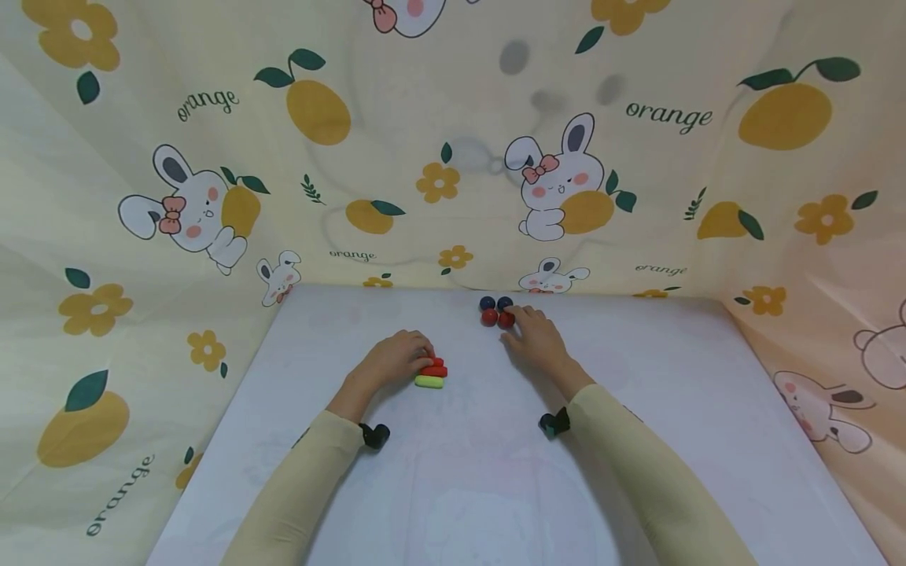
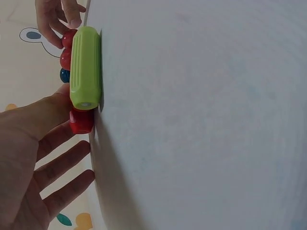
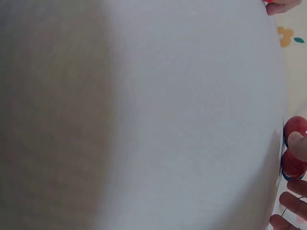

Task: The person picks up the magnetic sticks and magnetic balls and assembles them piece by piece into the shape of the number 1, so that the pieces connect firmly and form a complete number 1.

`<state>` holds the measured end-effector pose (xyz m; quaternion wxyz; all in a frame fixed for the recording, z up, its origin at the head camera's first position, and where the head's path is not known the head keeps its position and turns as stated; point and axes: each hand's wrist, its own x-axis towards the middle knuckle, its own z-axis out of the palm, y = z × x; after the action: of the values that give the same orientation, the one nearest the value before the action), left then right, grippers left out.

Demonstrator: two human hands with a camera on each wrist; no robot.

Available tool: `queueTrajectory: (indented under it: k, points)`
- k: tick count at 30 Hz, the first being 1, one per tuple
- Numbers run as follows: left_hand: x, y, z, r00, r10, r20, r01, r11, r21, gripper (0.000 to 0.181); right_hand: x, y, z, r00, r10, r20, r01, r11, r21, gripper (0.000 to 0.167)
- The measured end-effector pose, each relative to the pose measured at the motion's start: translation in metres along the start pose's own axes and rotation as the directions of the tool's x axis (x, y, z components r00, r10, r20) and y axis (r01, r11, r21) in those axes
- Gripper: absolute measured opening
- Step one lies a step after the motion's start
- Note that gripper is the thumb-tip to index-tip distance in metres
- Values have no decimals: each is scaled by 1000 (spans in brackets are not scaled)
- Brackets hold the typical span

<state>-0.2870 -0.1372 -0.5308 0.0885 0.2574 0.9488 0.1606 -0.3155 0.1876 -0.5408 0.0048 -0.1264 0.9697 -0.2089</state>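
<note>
My left hand (image 1: pixel 399 358) is at the left end of a small stack of short ribbed sticks, thumb and index finger pinching the farther red stick (image 1: pixel 439 362). A second red stick (image 1: pixel 436 372) and a yellow-green stick (image 1: pixel 429 382) lie parallel on the near side; the green one (image 2: pixel 85 69) partly hides the red in the left wrist view. My right hand (image 1: pixel 536 338) reaches around the right side of two red balls (image 1: pixel 489 317), its index fingertip at the right-hand red ball (image 1: pixel 506 321). Two dark blue balls (image 1: pixel 487 303) sit just behind them.
The white tabletop (image 1: pixel 460 472) carries both groups. Its back edge meets a cream cloth (image 1: pixel 439 228) printed with rabbits and oranges, close behind the balls. A dark camera mount is on the left wrist (image 1: pixel 375 435) and another on the right wrist (image 1: pixel 554 423).
</note>
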Motion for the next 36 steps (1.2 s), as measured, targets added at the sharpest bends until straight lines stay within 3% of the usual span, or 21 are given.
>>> queueTrajectory:
  k: [12,19,25,36]
  points:
    - [-4,3,1,998,-35,-43,32,997,-64,24,-1,-2,1,999,-5,-43,6,1000,18,54]
    - [-10,16,-2,988,-132,-83,110,966,-234,28,-4,-3,0,997,-12,-75,14,1000,19,48]
    - [-14,29,-4,986,-130,-102,90,939,-331,23,-6,-3,0,996,-7,-86,9,999,33,44]
    - [-20,42,3,987,-101,-123,44,916,-398,23,-8,-3,1,998,21,-53,-17,996,87,48]
